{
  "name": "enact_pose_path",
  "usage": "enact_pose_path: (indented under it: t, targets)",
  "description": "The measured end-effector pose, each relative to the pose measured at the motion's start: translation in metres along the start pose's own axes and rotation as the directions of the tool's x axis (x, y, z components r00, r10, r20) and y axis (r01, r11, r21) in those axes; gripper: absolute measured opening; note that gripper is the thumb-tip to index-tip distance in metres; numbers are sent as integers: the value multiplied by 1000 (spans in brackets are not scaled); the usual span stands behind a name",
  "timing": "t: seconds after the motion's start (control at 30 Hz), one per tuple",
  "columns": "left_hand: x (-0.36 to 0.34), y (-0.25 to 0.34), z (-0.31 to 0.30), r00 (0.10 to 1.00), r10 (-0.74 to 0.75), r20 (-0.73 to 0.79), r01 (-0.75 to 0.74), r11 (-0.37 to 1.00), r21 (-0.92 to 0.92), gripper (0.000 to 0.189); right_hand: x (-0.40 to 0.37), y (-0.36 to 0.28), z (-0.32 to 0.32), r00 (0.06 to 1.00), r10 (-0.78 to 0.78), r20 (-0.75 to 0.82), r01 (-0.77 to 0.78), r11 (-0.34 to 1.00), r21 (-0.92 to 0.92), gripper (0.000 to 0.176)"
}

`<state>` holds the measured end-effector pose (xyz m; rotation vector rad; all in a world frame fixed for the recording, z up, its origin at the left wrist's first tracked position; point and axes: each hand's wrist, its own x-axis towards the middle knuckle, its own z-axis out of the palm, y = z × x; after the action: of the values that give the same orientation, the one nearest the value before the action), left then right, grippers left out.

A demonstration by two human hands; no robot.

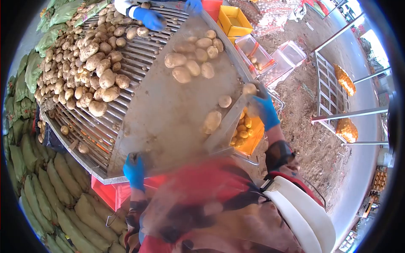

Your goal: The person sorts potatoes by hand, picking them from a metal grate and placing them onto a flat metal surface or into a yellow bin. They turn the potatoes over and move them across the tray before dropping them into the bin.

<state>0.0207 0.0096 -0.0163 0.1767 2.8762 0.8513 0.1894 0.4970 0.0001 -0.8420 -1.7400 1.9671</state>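
Note:
My right hand [263, 107], in a blue glove with dark fingers, is at the right rim of the metal sorting table. Its fingers curl around a potato [252, 110] above a yellow crate [253, 141]; another potato [249, 88] touches the fingertips. Near the table's front edge is my left hand [134, 168], also gloved, with its fingers curled and their contents hidden. On the metal plate [160, 109] between my hands lie a long potato [211, 122] and a rounder potato [225, 101]. Farther back several potatoes [193, 67] sit in a loose group.
A large potato heap [90, 71] covers the slatted grate [139, 55]. Across the table show a co-worker's blue gloves [152, 19]. Full green sacks [55, 189] line the left side. A red crate [105, 192] is below the front edge; clear-sided crates [255, 50] stand right.

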Motion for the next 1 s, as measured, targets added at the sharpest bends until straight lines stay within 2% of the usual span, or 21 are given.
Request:
enact_pose_path:
  t: [0.07, 0.1, 0.13, 0.17, 0.2, 0.27, 0.3, 0.37, 0.43, 0.53, 0.6, 0.63, 0.7, 0.73, 0.8, 0.83, 0.87, 0.93, 0.97, 1.0]
  targets:
    - [1, -5, 2, 1000, 30, 2, -30, 1000, 1, 19, -33, 5, -14, 994, 38, -105, -49, 993, -107, 55]
    - [1, -6, 2, 999, 46, 2, -46, 999, 2, 19, -44, 11, -24, 996, -31, -89, -7, 918, -397, 54]
    - [1, -4, 1, 999, 30, 13, -29, 999, -12, 19, -53, 20, -35, 994, -92, -53, 36, 759, -650, 54]
    - [0, 0, 0, 1000, 14, 22, -13, 1000, -27, 19, -57, 30, -41, 990, -140, 1, 76, 532, -843, 54]
    - [0, 2, -1, 1000, -2, 30, 4, 999, -42, 19, -57, 35, -36, 984, -174, -26, 94, 644, -759, 53]
    - [2, -11, 4, 997, 74, -12, -74, 997, -35, 18, -52, 43, -9, 970, -228, -87, 145, 823, -549, 53]
    - [4, -16, 7, 993, 113, -33, -114, 993, -30, 17, -44, 50, 5, 991, -134, -28, 100, 848, -521, 51]
    - [5, -20, 10, 992, 119, -37, -119, 993, -11, 17, -45, 31, 50, 964, -202, 174, 259, 549, -794, 49]
    - [5, -23, 7, 990, 135, -48, -135, 991, 4, 17, -43, 21, 92, 916, -170, 362, 397, 265, -879, 49]
    - [0, -14, 3, 984, 162, -73, -162, 987, 6, 18, -36, 23, 127, 910, -76, 408, 415, 138, -899, 52]
    - [-3, -5, -1, 983, 159, -92, -162, 987, -19, 18, -37, 23, 139, 895, -115, 432, 447, 206, -871, 53]
    - [-2, -8, 1, 982, 161, -95, -169, 982, -89, 19, -38, 25, 141, 889, -133, 438, 458, 241, -856, 53]
    - [1, -19, 6, 981, 166, -99, -184, 958, -221, 22, -27, 44, 139, 890, -157, 428, 448, 470, -761, 54]
    - [1, -15, 3, 991, 127, -43, -133, 909, -395, 23, -22, 49, 140, 892, -166, 421, 435, 576, -692, 54]
    - [1, 2, -4, 994, 78, 80, -2, 724, -690, 24, -11, 57, 149, 913, -109, 394, 274, 879, -391, 59]
    - [-2, 17, -6, 986, 94, 137, 28, 718, -695, 26, -8, 58, 156, 916, -67, 396, 160, 965, -206, 62]
    - [-6, 38, -9, 974, 111, 197, 60, 714, -697, 28, -15, 42, 168, 917, -1, 398, 30, 997, -68, 63]
    - [-13, 73, -20, 943, 129, 306, 117, 732, -671, 31, -34, -7, 202, 905, 126, 407, -228, 950, 213, 64]
    - [-15, 95, -25, 920, 144, 364, 137, 753, -644, 32, -29, 13, 220, 899, 78, 430, -226, 925, 305, 64]
    - [-14, 112, -21, 885, 171, 434, 152, 773, -615, 33, -35, 18, 235, 939, -74, 336, -25, 959, 281, 63]
